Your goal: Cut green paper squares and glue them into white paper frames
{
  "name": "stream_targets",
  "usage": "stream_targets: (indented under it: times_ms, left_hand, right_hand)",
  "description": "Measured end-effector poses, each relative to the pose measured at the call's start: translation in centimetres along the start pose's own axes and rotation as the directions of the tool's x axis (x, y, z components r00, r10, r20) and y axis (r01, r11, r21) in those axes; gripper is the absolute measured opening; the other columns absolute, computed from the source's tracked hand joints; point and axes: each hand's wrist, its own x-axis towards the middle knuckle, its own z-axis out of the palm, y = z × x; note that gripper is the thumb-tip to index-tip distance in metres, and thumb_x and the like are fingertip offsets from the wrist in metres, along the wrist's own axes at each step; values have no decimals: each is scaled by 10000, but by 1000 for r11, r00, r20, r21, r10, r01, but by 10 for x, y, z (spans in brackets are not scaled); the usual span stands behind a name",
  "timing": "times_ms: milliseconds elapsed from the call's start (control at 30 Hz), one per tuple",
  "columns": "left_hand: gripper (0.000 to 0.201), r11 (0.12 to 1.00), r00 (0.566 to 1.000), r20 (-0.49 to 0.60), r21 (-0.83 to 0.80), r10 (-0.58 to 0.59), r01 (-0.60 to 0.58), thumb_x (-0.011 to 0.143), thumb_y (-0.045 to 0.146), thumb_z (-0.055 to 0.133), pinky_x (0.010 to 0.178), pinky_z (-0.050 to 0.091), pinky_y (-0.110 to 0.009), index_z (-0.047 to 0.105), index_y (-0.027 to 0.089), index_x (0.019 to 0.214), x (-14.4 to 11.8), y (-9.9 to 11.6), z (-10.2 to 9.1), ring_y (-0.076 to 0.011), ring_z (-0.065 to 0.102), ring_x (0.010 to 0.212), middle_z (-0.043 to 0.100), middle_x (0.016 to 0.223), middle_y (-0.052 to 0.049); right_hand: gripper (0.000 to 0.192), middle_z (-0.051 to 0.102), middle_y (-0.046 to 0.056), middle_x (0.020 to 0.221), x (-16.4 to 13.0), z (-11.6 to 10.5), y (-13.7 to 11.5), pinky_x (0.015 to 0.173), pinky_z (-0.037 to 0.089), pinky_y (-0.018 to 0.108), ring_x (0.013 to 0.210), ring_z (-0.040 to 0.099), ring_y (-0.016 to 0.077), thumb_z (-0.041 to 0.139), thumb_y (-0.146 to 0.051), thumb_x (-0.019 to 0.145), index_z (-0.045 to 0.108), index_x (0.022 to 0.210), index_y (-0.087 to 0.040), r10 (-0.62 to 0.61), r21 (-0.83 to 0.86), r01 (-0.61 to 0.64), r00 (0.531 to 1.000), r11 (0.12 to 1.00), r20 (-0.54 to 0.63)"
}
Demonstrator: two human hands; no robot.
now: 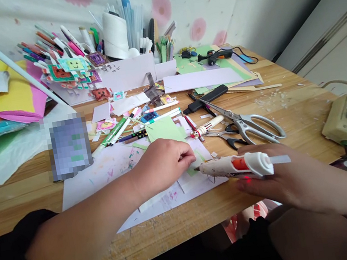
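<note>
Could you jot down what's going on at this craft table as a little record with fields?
Place: wooden table crowded with craft supplies
Left hand: pressing a small green paper piece onto white paper
Right hand: holding a white glue gun, nozzle pointing at the green piece
Nearby: large scissors, green card, pens
Back of table: white organiser box with a thread spool
Far right: power strip
</note>
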Motion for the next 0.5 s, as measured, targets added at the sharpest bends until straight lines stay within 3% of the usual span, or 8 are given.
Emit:
stream_targets:
  times_ms: [100, 300, 500]
  left_hand:
    - [183, 1000, 1000, 2, 0, -4, 4, 838, 268, 567, 616, 397, -266, 727, 215, 764, 0, 0, 0, -147, 624, 663, 714, 719, 8]
    - [181, 1000, 1000, 9, 11, -22, 22, 837, 265, 564, 610, 391, -254, 727, 218, 774, 0, 1, -1, -129, 615, 654, 708, 721, 18]
    - [178, 999, 1000, 3, 47, -27, 26, 837, 266, 572, 601, 395, -252, 731, 214, 778, 0, 2, -1, -126, 607, 644, 700, 706, 18]
  right_hand:
    - [170, 553, 2, 630, -3, -3, 3, 471, 364, 253, 528, 505, 153, 523, -299, 819, 563, 670, -228, 12, 3, -12, 1000, 1000, -5]
    - [135, 608, -4, 643, -9, -7, 5, 492, 418, 251, 552, 566, 164, 536, -327, 819, 610, 757, -233, 90, 193, -97, 995, 976, 46]
    - [167, 598, -5, 613, -9, -9, 2, 463, 364, 260, 509, 527, 163, 535, -347, 815, 673, 803, -254, 69, 161, -66, 997, 985, -16]
